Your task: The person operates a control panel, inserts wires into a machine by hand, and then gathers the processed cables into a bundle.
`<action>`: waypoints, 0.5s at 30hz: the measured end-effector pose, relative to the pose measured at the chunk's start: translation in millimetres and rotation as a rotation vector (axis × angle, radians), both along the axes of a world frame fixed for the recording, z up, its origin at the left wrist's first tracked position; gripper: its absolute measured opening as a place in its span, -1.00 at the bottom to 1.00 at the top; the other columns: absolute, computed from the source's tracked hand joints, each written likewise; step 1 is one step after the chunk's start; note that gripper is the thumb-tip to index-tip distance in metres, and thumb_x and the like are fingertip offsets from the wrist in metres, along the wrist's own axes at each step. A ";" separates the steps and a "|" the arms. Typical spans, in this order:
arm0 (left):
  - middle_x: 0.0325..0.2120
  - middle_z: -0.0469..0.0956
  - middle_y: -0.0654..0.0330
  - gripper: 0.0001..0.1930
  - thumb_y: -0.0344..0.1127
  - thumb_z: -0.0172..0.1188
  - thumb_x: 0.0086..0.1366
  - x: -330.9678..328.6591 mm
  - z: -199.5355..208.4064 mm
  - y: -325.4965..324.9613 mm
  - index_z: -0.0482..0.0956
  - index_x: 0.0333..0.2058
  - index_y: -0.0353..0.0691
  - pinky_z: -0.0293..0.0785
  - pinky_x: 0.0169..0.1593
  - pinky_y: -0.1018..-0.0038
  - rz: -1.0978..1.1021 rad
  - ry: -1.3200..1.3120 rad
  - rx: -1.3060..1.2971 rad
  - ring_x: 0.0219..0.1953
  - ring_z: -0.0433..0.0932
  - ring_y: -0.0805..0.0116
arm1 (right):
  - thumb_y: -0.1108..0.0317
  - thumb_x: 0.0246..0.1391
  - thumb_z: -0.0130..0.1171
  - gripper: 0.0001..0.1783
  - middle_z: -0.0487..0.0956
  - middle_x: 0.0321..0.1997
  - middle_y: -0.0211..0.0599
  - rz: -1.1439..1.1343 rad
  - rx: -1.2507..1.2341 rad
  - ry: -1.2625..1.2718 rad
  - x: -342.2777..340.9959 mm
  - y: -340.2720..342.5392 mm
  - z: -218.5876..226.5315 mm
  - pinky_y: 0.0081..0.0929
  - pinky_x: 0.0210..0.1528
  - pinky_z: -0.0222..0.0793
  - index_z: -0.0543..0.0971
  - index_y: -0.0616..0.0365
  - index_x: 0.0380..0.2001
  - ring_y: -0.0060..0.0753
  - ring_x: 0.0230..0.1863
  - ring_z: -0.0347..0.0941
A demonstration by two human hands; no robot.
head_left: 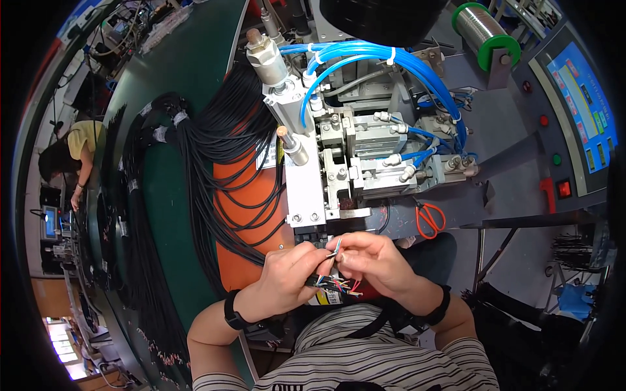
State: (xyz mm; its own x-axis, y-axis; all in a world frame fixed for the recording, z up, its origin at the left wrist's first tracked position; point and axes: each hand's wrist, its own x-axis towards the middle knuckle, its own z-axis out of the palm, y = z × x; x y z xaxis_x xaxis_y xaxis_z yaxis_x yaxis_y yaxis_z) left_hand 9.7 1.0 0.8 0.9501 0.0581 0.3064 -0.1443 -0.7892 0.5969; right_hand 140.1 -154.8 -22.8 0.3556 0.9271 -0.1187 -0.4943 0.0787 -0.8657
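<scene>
Near the front of the machine, my left hand (291, 272) pinches a black cable whose thin coloured wires (338, 246) stick up between my fingertips. My right hand (378, 260) meets it there, thumb and forefinger closed on those wire ends. Below my hands hangs a bunch of cable ends (336, 285) with stripped red, yellow, white and blue wires. My fingers hide part of the cable. Just beyond stands a metal pneumatic machine (305, 182) with blue air hoses (365, 51).
Long black cables (228, 124) drape over an orange surface (244, 189) and a green table (160, 215) on the left. Orange-handled scissors (430, 220) lie right of the machine. A solder wire spool (481, 32) and a control panel (577, 111) stand at right. Another person (81, 146) works far left.
</scene>
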 end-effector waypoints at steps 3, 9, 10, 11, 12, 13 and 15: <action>-0.50 0.41 0.15 -0.65 -0.48 0.33 -0.06 -1.1 -3.8 2.7 0.51 -0.23 -0.31 0.40 -0.53 0.35 0.020 -0.023 -0.106 -0.57 0.49 0.18 | 0.64 0.08 0.18 -0.54 0.47 -0.20 -0.31 -0.065 0.064 -0.024 -11.1 2.2 -4.3 -0.63 -0.23 0.41 0.44 0.31 0.10 -0.62 -0.25 0.44; -0.53 0.40 0.16 -0.62 -0.48 0.36 -0.11 -2.4 3.8 -0.5 0.50 -0.25 -0.28 0.40 -0.54 0.33 0.042 -0.030 -0.077 -0.56 0.50 0.18 | 0.60 0.17 0.11 -0.64 0.50 -0.08 -0.18 -0.359 0.210 -1.125 -15.5 2.2 -12.7 -0.56 -0.18 0.47 0.51 0.33 0.06 -0.49 -0.19 0.49; -0.52 0.40 0.16 -0.62 -0.48 0.37 -0.12 -2.6 3.3 -1.6 0.50 -0.25 -0.28 0.40 -0.55 0.33 0.034 -0.028 -0.031 -0.56 0.50 0.19 | 0.58 0.20 0.10 -0.68 0.50 -0.08 -0.17 -0.346 0.206 -1.020 -13.6 0.8 -13.3 -0.56 -0.18 0.47 0.53 0.33 0.03 -0.47 -0.21 0.50; -0.52 0.40 0.16 -0.62 -0.48 0.37 -0.12 -2.4 3.7 -2.2 0.50 -0.25 -0.28 0.40 -0.55 0.33 0.036 -0.029 -0.032 -0.56 0.50 0.19 | 0.58 0.20 0.10 -0.68 0.50 -0.08 -0.17 -0.344 0.206 -1.021 -10.7 0.4 -14.1 -0.56 -0.18 0.47 0.53 0.33 0.03 -0.47 -0.21 0.50; -0.54 0.41 0.16 -0.65 -0.50 0.34 -0.07 -1.7 5.0 -2.7 0.50 -0.25 -0.28 0.39 -0.55 0.35 0.038 -0.030 -0.018 -0.58 0.49 0.19 | 0.57 0.22 0.09 -0.71 0.51 -0.08 -0.16 -0.244 0.187 -0.708 -6.2 1.2 -14.9 -0.55 -0.19 0.48 0.54 0.34 0.00 -0.46 -0.22 0.51; -0.56 0.42 0.16 -0.69 -0.53 0.32 -0.02 -0.5 6.5 -2.7 0.50 -0.25 -0.28 0.37 -0.55 0.37 0.037 -0.032 -0.002 -0.59 0.47 0.20 | 0.55 0.23 0.09 -0.74 0.51 -0.07 -0.14 -0.147 0.167 -0.395 -1.7 2.2 -15.5 -0.55 -0.19 0.49 0.56 0.35 -0.02 -0.45 -0.23 0.52; -0.57 0.43 0.16 -0.73 -0.55 0.29 0.03 0.0 6.6 -2.4 0.50 -0.24 -0.28 0.36 -0.55 0.39 0.035 -0.033 0.015 -0.61 0.45 0.21 | 0.54 0.25 0.09 -0.76 0.51 -0.07 -0.13 -0.051 0.145 -0.084 3.0 2.6 -15.5 -0.54 -0.20 0.49 0.57 0.36 -0.04 -0.45 -0.24 0.53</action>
